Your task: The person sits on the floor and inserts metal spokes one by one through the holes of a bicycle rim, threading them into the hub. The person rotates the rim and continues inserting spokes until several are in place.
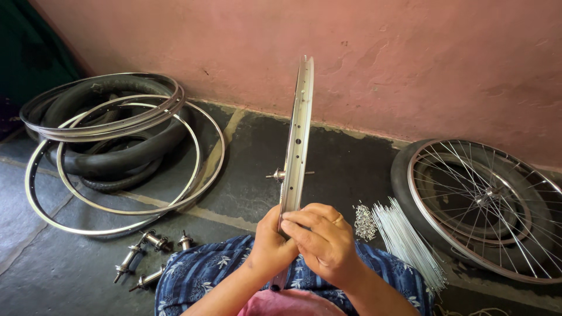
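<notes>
Seated on the floor [328,152], a person holds a light, stiff, slick steel wheel rim [297,140] upright over the lap, left hand [270,246] and right hand [321,237] pinching its near edge, likely the surest hold.

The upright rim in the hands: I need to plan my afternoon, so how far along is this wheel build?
Early. Done: one spoked wheel lies by the wall. In hand: the left hand and right hand grip a rim edge-on, a hub at its middle; its spokes cannot be made out. Left: loose spokes, nipples, four spare hubs and bare rims lie unused.
</notes>
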A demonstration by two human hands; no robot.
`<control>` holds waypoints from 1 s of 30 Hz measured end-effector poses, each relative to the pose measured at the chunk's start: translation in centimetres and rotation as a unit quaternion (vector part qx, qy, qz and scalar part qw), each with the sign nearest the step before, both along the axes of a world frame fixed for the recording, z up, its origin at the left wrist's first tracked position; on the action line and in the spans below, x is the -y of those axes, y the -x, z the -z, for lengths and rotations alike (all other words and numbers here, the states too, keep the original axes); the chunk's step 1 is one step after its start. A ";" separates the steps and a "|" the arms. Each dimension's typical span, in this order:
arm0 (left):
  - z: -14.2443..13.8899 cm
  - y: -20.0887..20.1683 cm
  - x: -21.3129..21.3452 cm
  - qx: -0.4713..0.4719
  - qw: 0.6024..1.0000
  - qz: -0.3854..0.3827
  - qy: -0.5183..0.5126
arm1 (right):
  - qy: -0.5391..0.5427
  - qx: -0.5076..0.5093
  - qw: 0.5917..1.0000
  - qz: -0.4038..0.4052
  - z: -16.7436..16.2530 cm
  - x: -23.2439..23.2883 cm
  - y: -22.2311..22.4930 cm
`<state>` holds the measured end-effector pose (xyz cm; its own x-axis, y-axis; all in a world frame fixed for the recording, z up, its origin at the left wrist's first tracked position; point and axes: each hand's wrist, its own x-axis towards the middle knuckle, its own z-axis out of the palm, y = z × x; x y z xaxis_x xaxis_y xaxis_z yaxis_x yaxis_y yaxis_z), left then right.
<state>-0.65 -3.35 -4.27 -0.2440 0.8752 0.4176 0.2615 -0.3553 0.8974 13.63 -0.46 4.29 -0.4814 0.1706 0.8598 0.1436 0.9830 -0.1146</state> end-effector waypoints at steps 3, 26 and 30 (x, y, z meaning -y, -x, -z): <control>0.0 -0.2 0.4 0.026 0.999 0.020 0.007 | 0.001 0.004 1.000 -0.001 0.5 0.3 -0.3; -1.0 -0.2 1.2 -0.007 0.999 0.024 -0.025 | 0.113 -0.052 0.992 -0.032 2.1 0.4 0.3; -0.8 -0.4 1.2 0.001 1.000 0.022 -0.020 | 0.093 -0.089 0.992 0.005 2.1 0.4 0.6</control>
<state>-0.30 -4.53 -3.44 -0.2067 0.8676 0.4522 0.2441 -0.4019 0.8826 13.08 -0.82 2.14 -0.3217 0.3380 0.8844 0.1139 0.9411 -0.3183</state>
